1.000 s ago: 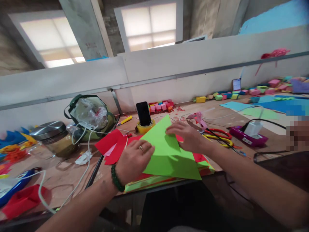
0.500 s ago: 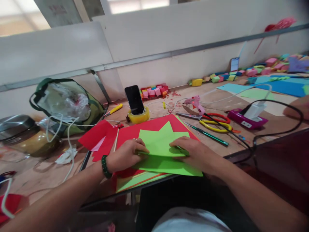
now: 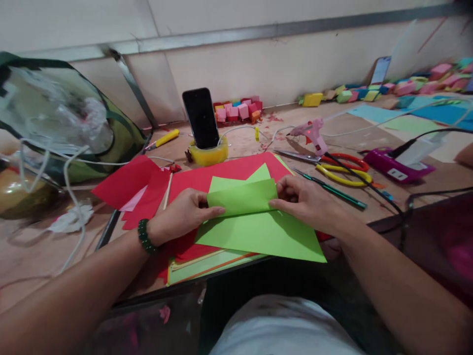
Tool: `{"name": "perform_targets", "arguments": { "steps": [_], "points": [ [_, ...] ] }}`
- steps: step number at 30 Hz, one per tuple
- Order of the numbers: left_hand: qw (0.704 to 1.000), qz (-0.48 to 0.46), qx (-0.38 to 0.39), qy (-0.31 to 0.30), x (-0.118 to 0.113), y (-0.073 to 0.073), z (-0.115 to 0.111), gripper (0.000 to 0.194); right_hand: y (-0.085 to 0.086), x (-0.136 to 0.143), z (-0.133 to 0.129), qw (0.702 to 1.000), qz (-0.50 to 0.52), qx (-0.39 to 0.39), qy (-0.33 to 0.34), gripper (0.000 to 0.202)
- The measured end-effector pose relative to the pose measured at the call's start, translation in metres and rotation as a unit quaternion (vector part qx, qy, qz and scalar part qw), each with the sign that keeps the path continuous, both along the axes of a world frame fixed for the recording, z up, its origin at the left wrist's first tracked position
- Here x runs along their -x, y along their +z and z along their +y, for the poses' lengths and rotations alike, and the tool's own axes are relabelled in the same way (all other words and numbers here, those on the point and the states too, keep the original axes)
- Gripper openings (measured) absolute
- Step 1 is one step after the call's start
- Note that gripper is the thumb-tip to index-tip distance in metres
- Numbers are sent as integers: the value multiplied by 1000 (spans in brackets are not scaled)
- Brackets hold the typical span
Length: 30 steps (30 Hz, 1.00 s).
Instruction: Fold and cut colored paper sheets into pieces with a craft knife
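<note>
A folded strip of green paper (image 3: 242,198) is held level between my two hands, over a larger green sheet (image 3: 262,234). My left hand (image 3: 190,212) pinches the strip's left end between thumb and fingers; a dark green bead bracelet circles that wrist. The right end is pinched by my right hand (image 3: 299,199), its thumb on the front. Beneath the green paper lies red paper (image 3: 185,185) on top of other coloured sheets. To the left, beside my left hand, rest red pieces (image 3: 127,185) with a pink bit.
Behind the paper, a phone (image 3: 201,118) leans in a yellow tape roll (image 3: 209,152). On the right are scissors (image 3: 343,170), a green pen (image 3: 332,190), a pink glue gun (image 3: 312,135) and a purple power strip (image 3: 397,165). A green bag (image 3: 125,140) stands left.
The green paper's near part has been lifted and folded over into a strip, and both hands now grip its ends. The camera view has tilted downward and come closer.
</note>
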State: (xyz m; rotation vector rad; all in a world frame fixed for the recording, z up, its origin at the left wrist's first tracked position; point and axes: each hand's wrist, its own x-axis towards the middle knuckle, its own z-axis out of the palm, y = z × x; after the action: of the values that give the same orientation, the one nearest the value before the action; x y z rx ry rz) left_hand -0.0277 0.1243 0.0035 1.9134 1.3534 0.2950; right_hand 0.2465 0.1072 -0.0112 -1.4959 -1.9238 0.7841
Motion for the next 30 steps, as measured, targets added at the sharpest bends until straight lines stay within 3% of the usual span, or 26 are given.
{"name": "perform_targets", "arguments": {
  "steps": [4,11,21,30],
  "points": [
    [1000,23,-7,10,-1,0,-1,46,1,1,-1,1000,-5,24,-17,39],
    [998,51,-33,22,-1,-3,0,49,-3,6,-2,997,-63,-9,-34,49],
    [997,12,-22,68,4,-2,-1,51,1,5,0,993,-113,-33,-19,49],
    [997,30,-53,51,-1,-2,-1,49,-1,6,1,992,-115,-25,-38,49]
  ]
}}
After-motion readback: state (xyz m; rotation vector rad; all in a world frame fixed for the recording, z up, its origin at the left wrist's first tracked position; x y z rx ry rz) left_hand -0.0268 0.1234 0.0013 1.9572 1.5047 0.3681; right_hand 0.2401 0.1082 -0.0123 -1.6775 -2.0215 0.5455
